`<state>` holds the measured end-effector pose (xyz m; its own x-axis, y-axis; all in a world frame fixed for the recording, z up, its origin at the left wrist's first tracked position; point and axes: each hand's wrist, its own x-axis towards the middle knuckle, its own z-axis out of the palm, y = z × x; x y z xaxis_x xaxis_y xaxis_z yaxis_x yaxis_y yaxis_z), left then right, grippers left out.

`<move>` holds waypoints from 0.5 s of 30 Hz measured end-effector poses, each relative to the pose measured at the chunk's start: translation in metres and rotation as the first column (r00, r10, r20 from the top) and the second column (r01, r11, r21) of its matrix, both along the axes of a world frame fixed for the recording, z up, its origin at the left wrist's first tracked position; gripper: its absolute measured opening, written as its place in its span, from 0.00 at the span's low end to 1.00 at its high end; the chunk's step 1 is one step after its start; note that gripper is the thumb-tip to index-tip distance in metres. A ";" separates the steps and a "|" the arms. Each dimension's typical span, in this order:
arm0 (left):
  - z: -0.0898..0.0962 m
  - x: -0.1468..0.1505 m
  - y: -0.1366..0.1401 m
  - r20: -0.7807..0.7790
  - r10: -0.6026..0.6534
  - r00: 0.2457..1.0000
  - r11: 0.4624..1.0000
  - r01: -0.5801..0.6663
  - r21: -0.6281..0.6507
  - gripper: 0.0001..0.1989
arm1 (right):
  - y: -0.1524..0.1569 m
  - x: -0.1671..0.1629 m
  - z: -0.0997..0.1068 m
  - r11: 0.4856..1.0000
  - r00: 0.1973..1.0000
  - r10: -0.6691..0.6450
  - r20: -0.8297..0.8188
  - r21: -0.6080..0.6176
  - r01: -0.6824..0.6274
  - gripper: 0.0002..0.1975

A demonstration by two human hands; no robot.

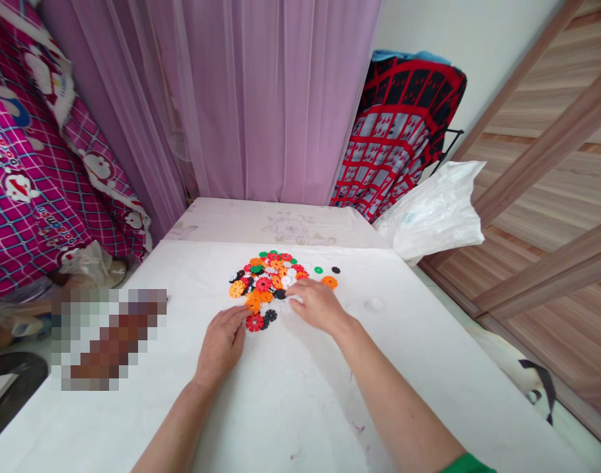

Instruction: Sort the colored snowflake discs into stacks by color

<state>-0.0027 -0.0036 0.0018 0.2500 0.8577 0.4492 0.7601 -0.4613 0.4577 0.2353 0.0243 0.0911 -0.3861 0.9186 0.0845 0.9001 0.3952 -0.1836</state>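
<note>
A heap of small flat plastic discs (263,284) with notched rims lies on the white-covered table (408,368). They are red, orange, green, black and white. My left hand (224,336) rests at the near left of the heap, fingers stretched out, their tips touching an orange disc (253,303). Beside those fingertips are a red disc (254,322) and a black disc (270,316). From the right, my right hand (317,305) reaches the heap's edge, thumb and fingers apart, close to a black disc (280,295) and some white ones. Neither hand visibly lifts a disc.
An orange disc (330,282), a small green disc (318,270) and a small black disc (335,270) lie right of the heap. A white plastic bag (435,213) hangs at the table's right edge. Purple curtains (275,98) stand behind. A pixelated patch covers part of the left side.
</note>
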 end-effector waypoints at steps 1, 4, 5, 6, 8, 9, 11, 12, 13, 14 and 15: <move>0.000 0.000 0.000 0.015 0.003 1.000 1.000 -0.003 -0.001 0.18 | -0.009 -0.015 -0.005 1.000 1.000 0.008 -0.019 -0.009 -0.008 0.11; -0.003 -0.001 0.001 0.075 0.034 0.997 0.999 -0.033 -0.014 0.20 | -0.028 -0.054 -0.022 0.999 0.999 -0.034 -0.014 -0.001 0.034 0.11; -0.004 -0.002 0.001 0.094 0.053 0.994 0.998 -0.052 -0.020 0.20 | -0.031 -0.063 -0.027 0.999 0.999 -0.053 -0.013 0.008 0.053 0.13; -0.005 -0.002 0.001 0.108 0.072 0.991 0.997 -0.070 -0.027 0.20 | -0.033 -0.070 -0.031 0.997 0.997 -0.075 -0.013 0.013 0.075 0.16; -0.007 -0.001 0.001 0.129 0.100 0.987 0.995 -0.096 -0.037 0.20 | -0.033 -0.079 -0.037 0.994 0.994 -0.111 -0.015 0.008 0.112 0.20; -0.008 -0.001 0.001 0.136 0.110 0.985 0.994 -0.105 -0.040 0.20 | -0.032 -0.082 -0.038 0.992 0.992 -0.129 -0.016 -0.002 0.129 0.21; -0.009 -0.001 0.001 0.149 0.119 0.982 0.993 -0.113 -0.044 0.20 | -0.029 -0.085 -0.039 0.988 0.988 -0.152 -0.017 -0.021 0.152 0.19; -0.009 -0.001 0.001 0.155 0.120 0.981 0.992 -0.115 -0.045 0.20 | -0.028 -0.086 -0.038 0.987 0.987 -0.161 -0.016 -0.030 0.160 0.18; -0.009 0.000 0.001 0.159 0.121 0.980 0.992 -0.115 -0.047 0.19 | -0.026 -0.087 -0.038 0.985 0.986 -0.168 -0.013 -0.037 0.168 0.16; -0.009 0.000 0.001 0.162 0.120 0.979 0.992 -0.114 -0.048 0.19 | -0.025 -0.088 -0.037 0.984 0.985 -0.173 -0.010 -0.043 0.172 0.15; -0.009 0.000 0.001 0.162 0.118 0.980 0.993 -0.111 -0.050 0.19 | -0.024 -0.089 -0.037 0.983 0.984 -0.176 -0.009 -0.048 0.176 0.15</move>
